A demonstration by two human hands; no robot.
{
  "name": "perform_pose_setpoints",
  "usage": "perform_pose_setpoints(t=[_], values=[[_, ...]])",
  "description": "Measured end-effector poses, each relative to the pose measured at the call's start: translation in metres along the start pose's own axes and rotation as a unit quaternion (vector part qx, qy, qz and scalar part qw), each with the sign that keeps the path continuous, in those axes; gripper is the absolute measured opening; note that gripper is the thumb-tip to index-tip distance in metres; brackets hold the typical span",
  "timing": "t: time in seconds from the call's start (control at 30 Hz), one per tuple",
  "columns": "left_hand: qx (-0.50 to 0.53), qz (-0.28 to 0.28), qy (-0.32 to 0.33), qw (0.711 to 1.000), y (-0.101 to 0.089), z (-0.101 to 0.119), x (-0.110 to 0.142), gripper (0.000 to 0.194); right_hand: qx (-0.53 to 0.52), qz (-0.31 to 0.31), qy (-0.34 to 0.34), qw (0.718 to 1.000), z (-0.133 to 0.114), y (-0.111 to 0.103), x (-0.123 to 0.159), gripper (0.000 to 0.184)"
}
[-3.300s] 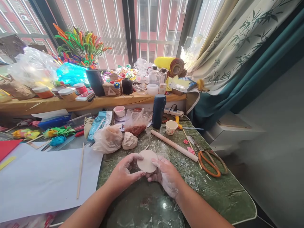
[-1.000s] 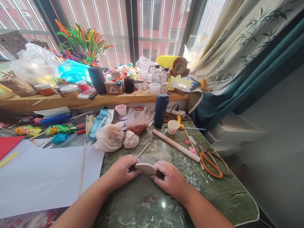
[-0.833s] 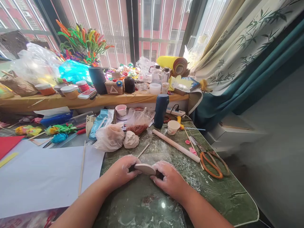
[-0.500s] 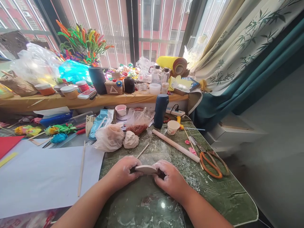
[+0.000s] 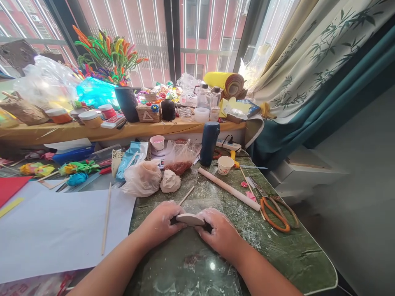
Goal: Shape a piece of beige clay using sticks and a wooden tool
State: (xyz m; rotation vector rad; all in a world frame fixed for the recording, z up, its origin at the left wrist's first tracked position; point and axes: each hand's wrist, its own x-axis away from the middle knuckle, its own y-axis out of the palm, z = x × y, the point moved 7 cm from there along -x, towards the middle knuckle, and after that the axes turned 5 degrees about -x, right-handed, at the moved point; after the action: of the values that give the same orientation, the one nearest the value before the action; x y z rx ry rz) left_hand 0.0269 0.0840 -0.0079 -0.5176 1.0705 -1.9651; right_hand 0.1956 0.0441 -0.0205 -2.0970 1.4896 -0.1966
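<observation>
A flat, round disc of pale clay is held nearly level just above the green marble-patterned table. My left hand pinches its left edge and my right hand pinches its right edge, both dusted white. Behind them lie a thin wooden stick, a lump of clay and a plastic bag holding more clay.
A wooden rolling pin lies diagonally at the right, with orange-handled scissors beyond it. A paper cup, a dark blue bottle and a bag of red material stand behind. White paper covers the left. The shelf behind is cluttered.
The clay disc was tilted up facing me and has been turned nearly flat and lowered towards the table. Both hands stay on its edges.
</observation>
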Motion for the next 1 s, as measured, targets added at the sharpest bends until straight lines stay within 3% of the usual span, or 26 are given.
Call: perform_pose_setpoints(t=[0.13, 0.33, 0.6, 0.73, 1.0], values=[[0.053, 0.029, 0.037, 0.997, -0.008, 0.009, 0.003, 0.025, -0.004, 0.014, -0.015, 1.000, 0.000, -0.002, 0.002, 0.012], [0.068, 0.038, 0.046, 0.996, -0.011, 0.011, 0.004, 0.009, -0.040, 0.071, -0.068, 0.994, -0.010, -0.013, 0.008, 0.018], [0.067, 0.029, 0.018, 0.997, -0.003, 0.005, 0.003, 0.010, -0.032, 0.041, 0.001, 0.999, 0.003, -0.008, 0.002, 0.024], [0.060, 0.030, -0.003, 0.998, -0.002, 0.005, 0.003, 0.006, 0.017, 0.003, 0.013, 1.000, 0.002, -0.002, 0.000, 0.009], [0.088, 0.033, -0.006, 0.996, -0.005, 0.005, 0.004, 0.010, -0.012, 0.053, -0.010, 0.998, 0.000, -0.009, 0.006, 0.019]])
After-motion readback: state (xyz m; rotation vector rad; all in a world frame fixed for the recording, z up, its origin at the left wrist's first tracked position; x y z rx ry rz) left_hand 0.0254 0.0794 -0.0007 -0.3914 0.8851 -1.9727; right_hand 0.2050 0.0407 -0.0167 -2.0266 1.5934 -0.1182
